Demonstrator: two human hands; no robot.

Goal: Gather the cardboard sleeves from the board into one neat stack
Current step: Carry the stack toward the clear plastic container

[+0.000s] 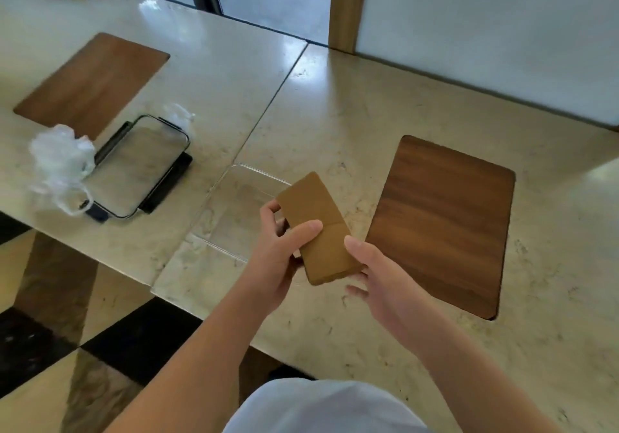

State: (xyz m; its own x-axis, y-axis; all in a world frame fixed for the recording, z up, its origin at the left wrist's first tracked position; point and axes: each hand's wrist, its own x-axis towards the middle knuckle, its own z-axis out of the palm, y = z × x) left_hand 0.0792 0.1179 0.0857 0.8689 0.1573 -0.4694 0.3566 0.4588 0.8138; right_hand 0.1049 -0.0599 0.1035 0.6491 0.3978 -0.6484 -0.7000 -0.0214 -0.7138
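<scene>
A stack of flat brown cardboard sleeves [316, 224] is held above the marble counter, tilted with its far end up-left. My left hand [279, 248] grips its left side, thumb lying across the top. My right hand [371, 271] holds the near right corner, thumb on the edge and fingers underneath. The dark wooden board [442, 224] lies to the right of the stack, with nothing on it.
A clear plastic tray [231, 211] sits on the counter under and left of the stack. Further left are a clear lid with black clips [140, 167], crumpled plastic wrap [60, 164] and a second wooden board [93, 84]. The counter edge [201, 315] drops to the floor near me.
</scene>
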